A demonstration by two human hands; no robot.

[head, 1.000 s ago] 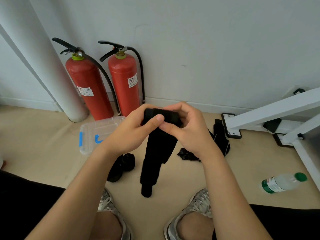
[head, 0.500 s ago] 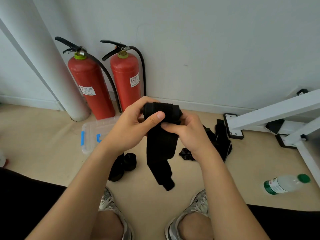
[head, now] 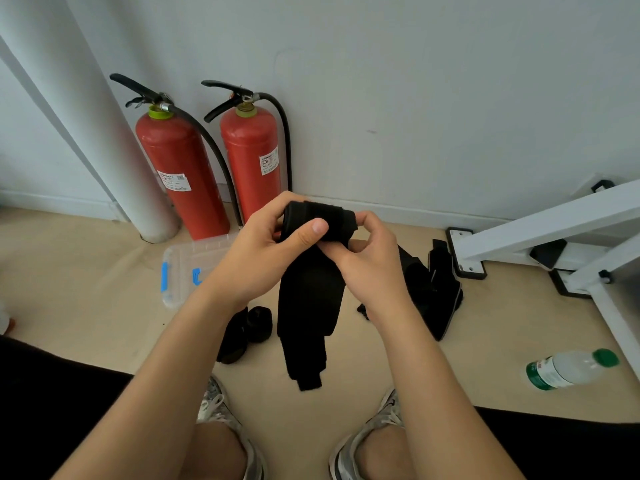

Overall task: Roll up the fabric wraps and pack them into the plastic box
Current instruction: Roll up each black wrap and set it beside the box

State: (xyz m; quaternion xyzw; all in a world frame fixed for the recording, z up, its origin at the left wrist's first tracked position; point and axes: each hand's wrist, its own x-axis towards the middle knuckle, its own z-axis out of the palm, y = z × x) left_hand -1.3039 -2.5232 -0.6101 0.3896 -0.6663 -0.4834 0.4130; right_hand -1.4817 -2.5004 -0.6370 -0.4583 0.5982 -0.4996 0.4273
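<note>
Left hand [head: 263, 252] and right hand [head: 372, 268] grip a half-rolled wrap [head: 308, 306]; 2 rolls [head: 258, 323] lie outside the plastic box [head: 180, 268]; loose wraps [head: 438, 292] wait.

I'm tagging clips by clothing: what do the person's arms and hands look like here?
Both the left hand and right hand are bare: no gloves, rings, watch or wristband show. The forearms are uncovered too, with no sleeve in view down to the frame's edge. The left thumbnail is short and unpainted.

Left hand [head: 263, 261], right hand [head: 372, 270], gripping wrap [head: 308, 299] (dangling)
</note>
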